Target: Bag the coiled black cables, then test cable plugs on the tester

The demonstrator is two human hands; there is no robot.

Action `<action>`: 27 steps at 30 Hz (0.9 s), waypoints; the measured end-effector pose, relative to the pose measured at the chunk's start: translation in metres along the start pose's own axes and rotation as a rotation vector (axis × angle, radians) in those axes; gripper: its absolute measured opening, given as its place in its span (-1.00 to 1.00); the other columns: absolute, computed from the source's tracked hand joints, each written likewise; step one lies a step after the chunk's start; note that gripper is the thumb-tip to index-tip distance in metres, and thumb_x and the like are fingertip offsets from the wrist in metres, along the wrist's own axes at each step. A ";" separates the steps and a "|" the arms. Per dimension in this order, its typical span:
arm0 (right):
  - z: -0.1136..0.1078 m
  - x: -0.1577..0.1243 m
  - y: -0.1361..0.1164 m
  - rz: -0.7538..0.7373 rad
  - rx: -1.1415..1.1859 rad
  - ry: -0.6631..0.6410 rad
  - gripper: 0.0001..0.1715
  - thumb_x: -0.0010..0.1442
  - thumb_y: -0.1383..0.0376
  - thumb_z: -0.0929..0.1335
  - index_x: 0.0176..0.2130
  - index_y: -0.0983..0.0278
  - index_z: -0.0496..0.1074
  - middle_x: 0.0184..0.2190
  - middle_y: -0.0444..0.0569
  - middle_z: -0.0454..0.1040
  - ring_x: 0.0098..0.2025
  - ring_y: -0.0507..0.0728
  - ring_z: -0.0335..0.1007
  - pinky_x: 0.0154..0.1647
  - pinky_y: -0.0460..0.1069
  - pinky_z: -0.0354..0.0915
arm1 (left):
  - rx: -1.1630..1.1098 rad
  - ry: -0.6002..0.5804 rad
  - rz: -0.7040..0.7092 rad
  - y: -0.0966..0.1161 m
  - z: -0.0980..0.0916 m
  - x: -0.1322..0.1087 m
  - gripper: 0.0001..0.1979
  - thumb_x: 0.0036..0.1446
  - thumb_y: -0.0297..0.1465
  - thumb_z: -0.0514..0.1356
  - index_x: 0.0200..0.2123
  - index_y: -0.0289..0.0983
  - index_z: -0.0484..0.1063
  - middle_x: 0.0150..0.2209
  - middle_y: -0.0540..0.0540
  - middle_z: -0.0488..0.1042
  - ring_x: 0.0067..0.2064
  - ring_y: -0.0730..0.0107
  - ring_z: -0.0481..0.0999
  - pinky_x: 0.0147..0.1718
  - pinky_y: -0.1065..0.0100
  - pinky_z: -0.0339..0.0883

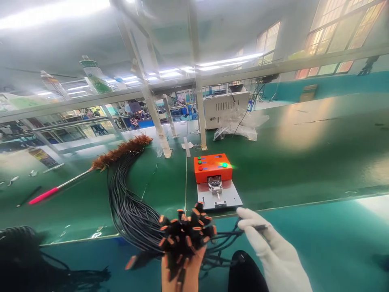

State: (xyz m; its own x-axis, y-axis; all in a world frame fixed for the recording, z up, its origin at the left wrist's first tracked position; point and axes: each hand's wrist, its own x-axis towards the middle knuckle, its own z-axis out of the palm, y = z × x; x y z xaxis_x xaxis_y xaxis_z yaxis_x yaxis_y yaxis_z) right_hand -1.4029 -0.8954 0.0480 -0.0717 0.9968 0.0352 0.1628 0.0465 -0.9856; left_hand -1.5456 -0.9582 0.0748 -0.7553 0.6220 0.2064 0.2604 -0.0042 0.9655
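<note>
My left hand [196, 263], ungloved, is wrapped round a thick bundle of black cables [133, 207] near the bench's front edge. Black connectors with orange tips [188, 231] stick up in a cluster and cover most of its fingers. My right hand [270, 247], in a white glove, pinches a thin black cable end [260, 227] to the right of the bundle. Just beyond both hands sits an orange box [212, 174] with coloured buttons and a lit green light. A digital gauge [214, 182] is mounted on the metal plate [234, 198] in front of it.
A pink-handled duster [45, 195] lies at the left on the green bench [288, 162]; the cables' far ends lie by its brown head. Shelf posts [199, 101], a grey cabinet [226, 107] and plastic wrap [240, 127] stand behind. More black cables [24, 259] hang at lower left.
</note>
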 end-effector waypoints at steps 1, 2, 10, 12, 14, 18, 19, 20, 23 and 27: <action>-0.003 -0.002 0.003 -0.034 -0.107 0.055 -0.68 0.03 -0.02 0.31 -0.33 0.09 0.52 0.05 -0.07 0.38 0.13 0.35 0.19 0.15 0.27 0.11 | -0.007 -0.006 -0.018 0.000 -0.002 0.000 -0.78 -0.12 -0.19 0.29 -0.42 -0.19 0.53 -0.33 -0.09 0.55 -0.12 0.13 0.48 -0.12 0.24 0.37; -0.006 -0.006 0.004 -0.086 -0.193 0.104 -0.69 0.02 -0.02 0.32 -0.38 0.09 0.52 0.07 -0.07 0.35 0.14 0.37 0.16 0.16 0.31 0.05 | -0.023 -0.039 -0.038 0.000 -0.003 0.001 -0.76 -0.10 -0.18 0.28 -0.41 -0.21 0.53 -0.36 -0.09 0.54 -0.19 0.16 0.50 -0.18 0.26 0.38; 0.014 0.000 -0.020 -0.029 0.415 -0.147 -0.72 0.14 0.13 0.29 -0.15 0.15 0.41 -0.44 -0.08 0.49 -0.34 0.12 0.40 -0.22 -0.01 0.31 | -0.109 -0.315 -0.059 -0.002 -0.005 0.006 -0.72 -0.06 -0.15 0.24 -0.53 -0.26 0.46 -0.51 -0.05 0.43 -0.43 0.36 0.39 -0.42 0.39 0.33; 0.027 0.018 -0.022 0.085 0.595 -0.239 -0.71 0.18 0.13 0.27 -0.17 0.23 0.39 -0.60 -0.16 0.38 -0.48 0.04 0.31 -0.36 -0.06 0.27 | -0.151 -0.306 -0.116 -0.006 -0.007 0.007 -0.71 -0.10 -0.14 0.27 -0.44 -0.26 0.48 -0.45 -0.07 0.48 -0.44 0.35 0.42 -0.43 0.37 0.36; 0.038 0.034 -0.016 0.147 0.741 -0.280 -0.68 0.20 0.10 0.23 -0.25 0.29 0.39 -0.69 -0.21 0.27 -0.56 0.01 0.25 -0.43 -0.07 0.24 | -0.179 -0.286 -0.144 -0.011 -0.009 0.008 -0.70 -0.14 -0.16 0.30 -0.38 -0.26 0.50 -0.45 -0.08 0.49 -0.47 0.35 0.43 -0.42 0.34 0.38; 0.050 0.039 0.010 0.199 0.557 -0.312 -0.69 0.17 0.13 0.22 -0.36 0.32 0.35 -0.75 -0.19 0.31 -0.62 0.03 0.30 -0.52 -0.07 0.24 | -0.177 -0.219 -0.135 -0.018 -0.010 0.007 -0.69 -0.17 -0.13 0.31 -0.44 -0.26 0.54 -0.48 -0.11 0.52 -0.45 0.24 0.48 -0.38 0.23 0.44; 0.050 0.037 0.017 0.227 0.461 -0.329 -0.71 0.16 0.15 0.22 -0.37 0.32 0.33 -0.75 -0.18 0.34 -0.65 0.02 0.30 -0.57 -0.09 0.22 | -0.174 -0.191 -0.130 -0.019 -0.008 0.007 -0.68 -0.18 -0.12 0.31 -0.45 -0.25 0.54 -0.49 -0.11 0.53 -0.45 0.22 0.49 -0.37 0.21 0.44; 0.050 0.035 0.023 0.267 0.389 -0.341 -0.73 0.15 0.16 0.22 -0.39 0.31 0.31 -0.73 -0.17 0.36 -0.67 0.01 0.29 -0.63 -0.11 0.19 | -0.170 -0.162 -0.123 -0.020 -0.007 0.006 -0.67 -0.20 -0.10 0.31 -0.44 -0.23 0.55 -0.50 -0.10 0.52 -0.45 0.20 0.50 -0.36 0.19 0.45; 0.049 0.035 0.034 0.392 0.342 -0.381 -0.77 0.10 0.16 0.21 -0.40 0.29 0.25 -0.69 -0.17 0.40 -0.73 -0.01 0.30 -0.76 -0.16 0.10 | -0.153 -0.086 -0.112 -0.023 -0.001 0.005 -0.67 -0.25 -0.07 0.33 -0.45 -0.18 0.55 -0.56 -0.05 0.50 -0.47 0.19 0.51 -0.35 0.18 0.45; 0.054 0.046 0.039 0.454 0.336 -0.431 -0.80 0.06 0.19 0.19 -0.41 0.28 0.23 -0.71 -0.17 0.42 -0.78 -0.02 0.28 -0.82 -0.19 0.06 | -0.164 -0.071 -0.126 -0.026 0.001 0.008 -0.61 -0.31 0.03 0.32 -0.52 -0.16 0.53 -0.61 -0.03 0.45 -0.51 0.17 0.49 -0.41 0.15 0.43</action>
State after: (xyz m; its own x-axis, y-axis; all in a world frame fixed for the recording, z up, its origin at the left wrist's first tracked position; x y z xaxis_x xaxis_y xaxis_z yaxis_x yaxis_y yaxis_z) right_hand -1.4534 -0.8517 0.0025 -0.4633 0.7954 -0.3908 -0.0390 -0.4589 -0.8876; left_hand -1.5579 -0.9524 0.0507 -0.7300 0.6792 0.0760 0.0608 -0.0463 0.9971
